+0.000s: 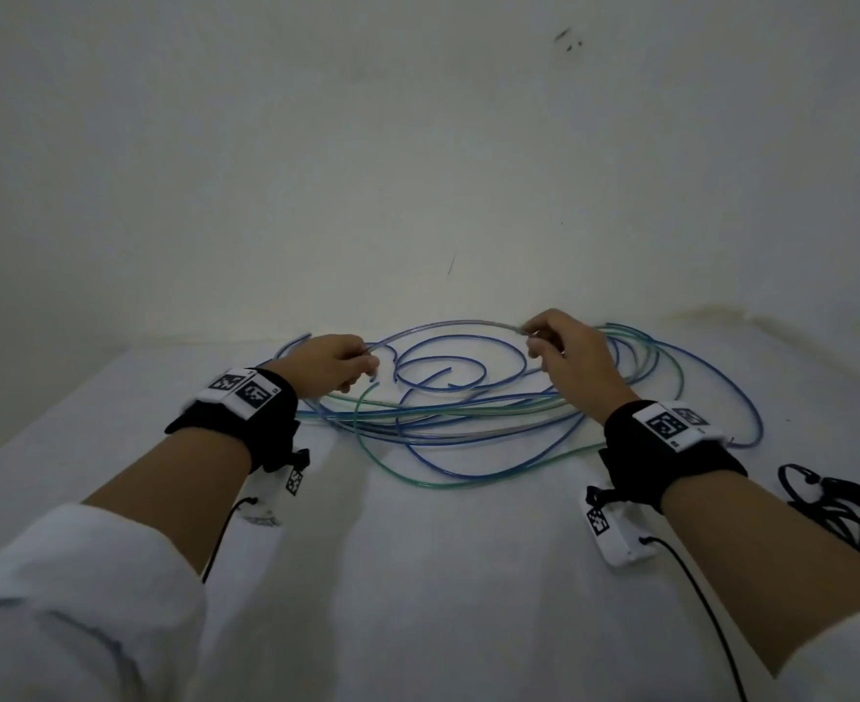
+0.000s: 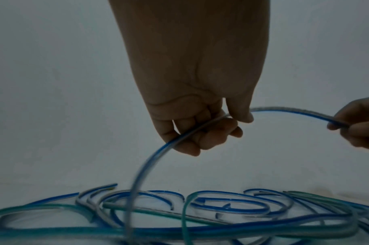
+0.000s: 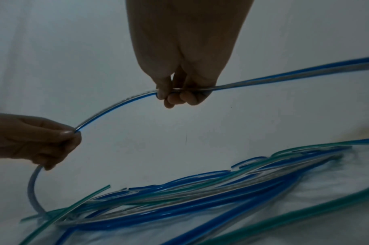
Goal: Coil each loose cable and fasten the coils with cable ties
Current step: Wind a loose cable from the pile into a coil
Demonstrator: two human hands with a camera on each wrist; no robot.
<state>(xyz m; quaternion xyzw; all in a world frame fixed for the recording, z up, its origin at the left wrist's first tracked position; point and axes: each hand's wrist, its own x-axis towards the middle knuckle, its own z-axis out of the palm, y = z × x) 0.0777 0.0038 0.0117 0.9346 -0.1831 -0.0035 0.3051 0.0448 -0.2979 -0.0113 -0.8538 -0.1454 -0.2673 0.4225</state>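
Note:
A tangle of loose cables point(image 1: 468, 418), clear with blue or green stripes, lies on the white table point(image 1: 418, 575). One blue-striped cable point(image 1: 458, 324) arches above the pile between my two hands. My left hand point(image 1: 337, 364) grips it at the left, fingers curled round it point(image 2: 202, 131). My right hand point(image 1: 554, 347) pinches the same cable point(image 3: 120, 103) at the right, thumb and fingers closed on it point(image 3: 179, 94). From my left hand the cable point(image 2: 145, 162) drops into the pile.
A bunch of black cable ties point(image 1: 843, 509) lies at the table's right edge. A white wall point(image 1: 418, 144) rises just behind the cables. Green-striped cables point(image 1: 443, 481) loop toward me, with bare table in front.

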